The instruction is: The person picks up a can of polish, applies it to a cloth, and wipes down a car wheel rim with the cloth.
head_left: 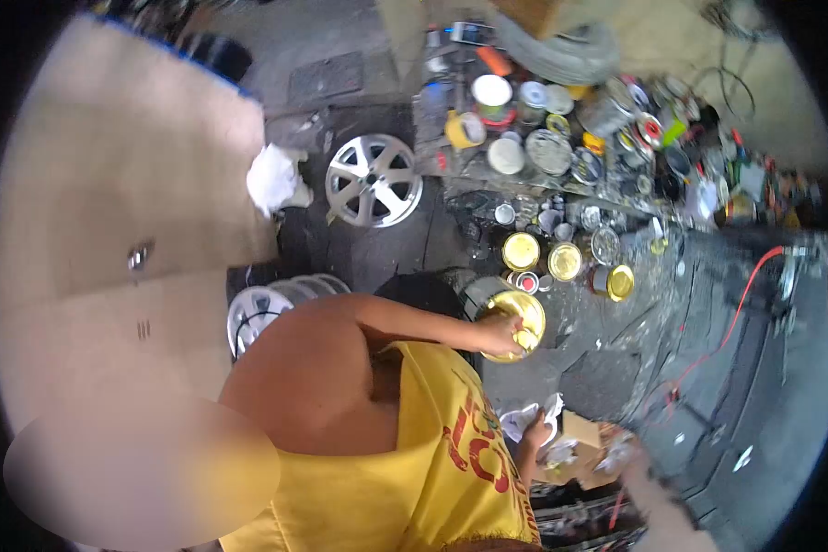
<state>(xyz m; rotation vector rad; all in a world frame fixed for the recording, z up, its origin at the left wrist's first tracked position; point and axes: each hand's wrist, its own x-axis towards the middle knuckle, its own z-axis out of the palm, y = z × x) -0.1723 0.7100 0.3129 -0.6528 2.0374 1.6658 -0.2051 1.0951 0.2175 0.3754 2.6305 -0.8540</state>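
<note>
My left hand [502,335] reaches over the open top of a large gold-coloured tin [535,316]. Its fingers curl in at the tin's mouth, and whatever they pinch is too small and blurred to name. Lower in view, my right hand [536,431] grips a crumpled white sheet-like thing [517,422], either cloth or plastic. A cardboard box [580,430] with crumpled waste lies beside that hand. Just beyond the large tin stand a small can with a red top [525,282] and smaller gold-topped tins [564,261].
A bench [432,138] full of paint cans and jars stands at the upper right. One silver wheel rim [374,180] lies on the floor, and more rims [258,313] stand near my left shoulder. A red hose [738,306] crosses the dark surface at right.
</note>
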